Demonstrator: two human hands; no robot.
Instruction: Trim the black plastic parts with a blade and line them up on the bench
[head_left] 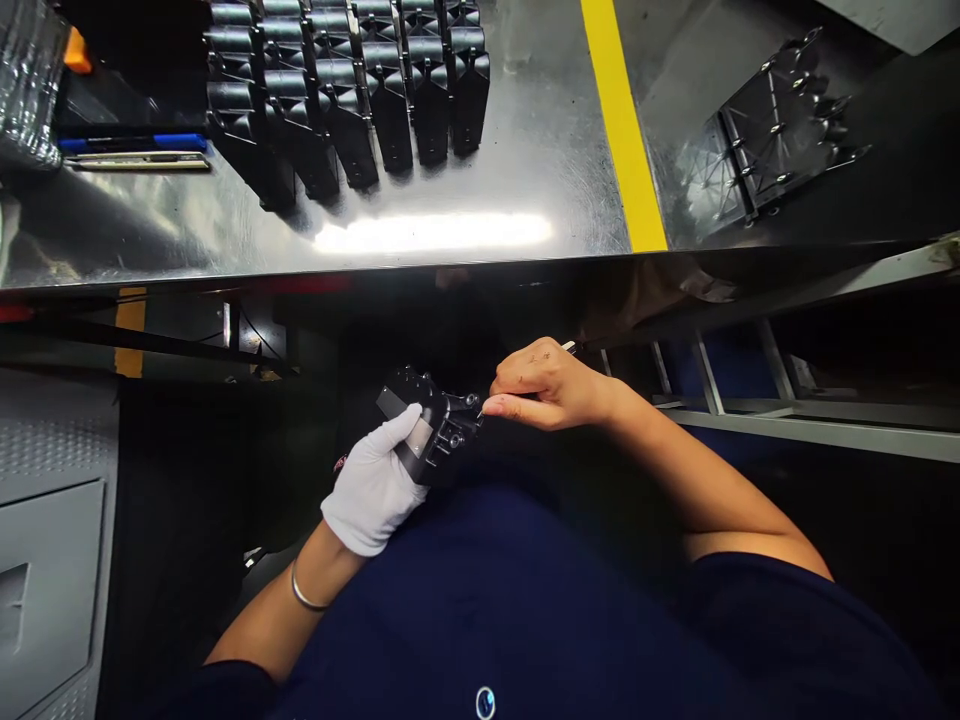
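Note:
My left hand [375, 485], in a white glove, is closed around a black molded plastic part [435, 430]. The thumb presses on its upper face, near a lighter flat patch. Round bosses and ribs show on the part's right end. My bare right hand [541, 385] pinches a slim tool, its pale back end [570, 347] sticking out behind the knuckles. Most of that tool is hidden in the fist, so its kind is unclear. A thin tip shows by the thumb, close to the part's bosses; whether it touches them I cannot tell.
On the shiny metal table [525, 150] stand rows of similar black parts [375, 100]. A blue-capped pen [135, 143] lies at left, near clear plastic bags [30, 90]. Yellow tape [626, 130] crosses the table; a ribbed black part [776, 130] lies right of it. A grey cabinet [52, 560] stands lower left.

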